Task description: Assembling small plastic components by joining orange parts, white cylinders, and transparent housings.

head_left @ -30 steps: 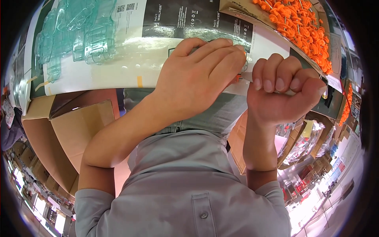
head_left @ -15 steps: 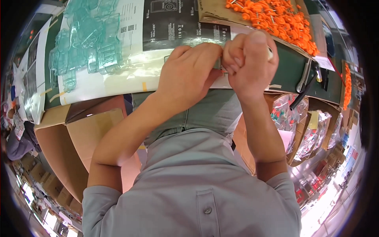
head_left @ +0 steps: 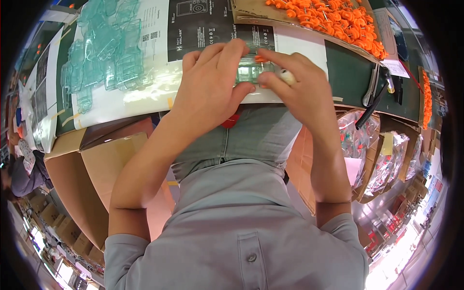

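My left hand is closed around a clear, greenish plastic shell at the table's near edge, its fingers over the far side and its thumb at the near side. My right hand pinches at the right end of this shell, where small orange wheels show by the fingertip and thumb tip. Held in the same palm is a tool with a white rounded end; the rest of it is hidden. Below my left hand, a small red thing shows against my trousers.
Many clear greenish shells lie piled at the left on a printed sheet. A cardboard tray of orange wheels on metal axles stands far right. A black cord hangs over the right edge. Open cardboard boxes stand below the table.
My right hand has turned from a fist to a thumb-and-finger pinch, and both hands have shifted slightly left. The clear shell, hidden before, now shows between them. The red thing has come into view.
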The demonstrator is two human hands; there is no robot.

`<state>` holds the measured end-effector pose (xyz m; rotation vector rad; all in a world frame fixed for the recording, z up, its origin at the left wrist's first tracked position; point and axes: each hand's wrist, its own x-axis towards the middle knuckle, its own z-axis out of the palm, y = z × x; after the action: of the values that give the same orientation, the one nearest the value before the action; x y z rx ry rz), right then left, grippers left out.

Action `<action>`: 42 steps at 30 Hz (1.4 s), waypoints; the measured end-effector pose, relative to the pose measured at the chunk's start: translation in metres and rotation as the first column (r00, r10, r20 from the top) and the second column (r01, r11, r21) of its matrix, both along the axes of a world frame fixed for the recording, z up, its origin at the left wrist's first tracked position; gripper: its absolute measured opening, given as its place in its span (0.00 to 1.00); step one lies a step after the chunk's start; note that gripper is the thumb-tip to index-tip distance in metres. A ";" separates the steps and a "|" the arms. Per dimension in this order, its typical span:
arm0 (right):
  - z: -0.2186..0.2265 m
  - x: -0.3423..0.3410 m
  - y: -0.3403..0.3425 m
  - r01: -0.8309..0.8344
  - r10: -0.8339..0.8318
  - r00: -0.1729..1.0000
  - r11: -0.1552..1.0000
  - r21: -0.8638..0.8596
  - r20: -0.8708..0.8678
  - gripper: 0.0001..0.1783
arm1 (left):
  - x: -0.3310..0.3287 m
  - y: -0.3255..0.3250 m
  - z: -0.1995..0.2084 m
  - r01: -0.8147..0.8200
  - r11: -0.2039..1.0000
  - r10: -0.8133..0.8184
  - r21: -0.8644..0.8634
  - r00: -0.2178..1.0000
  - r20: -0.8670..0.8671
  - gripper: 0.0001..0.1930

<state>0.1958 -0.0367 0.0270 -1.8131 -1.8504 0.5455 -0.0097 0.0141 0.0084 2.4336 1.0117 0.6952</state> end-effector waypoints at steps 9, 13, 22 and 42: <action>0.009 -0.002 0.004 0.017 -0.018 1.000 0.999 -0.046 -0.013 0.22 | -0.003 0.005 -0.002 0.016 1.000 -0.016 0.002 1.000 -0.005 0.30; 0.011 0.011 -0.003 0.040 -0.033 0.998 0.992 -0.121 0.055 0.19 | 0.000 0.004 0.008 0.028 0.999 -0.030 -0.040 0.998 -0.052 0.29; -0.006 0.021 -0.023 0.204 -0.190 0.964 0.977 0.059 -0.186 0.11 | -0.062 0.110 0.086 -0.032 0.990 -0.004 -0.138 0.967 -0.254 0.26; -0.006 0.032 -0.016 0.222 -0.209 0.918 0.975 -0.001 -0.337 0.09 | -0.200 0.264 0.069 -0.543 0.839 0.456 0.034 0.668 -0.588 0.45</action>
<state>0.2281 -0.0523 0.0214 -1.7448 -1.4048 0.6847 -0.2100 0.2784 0.0771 2.2704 1.9540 -0.0171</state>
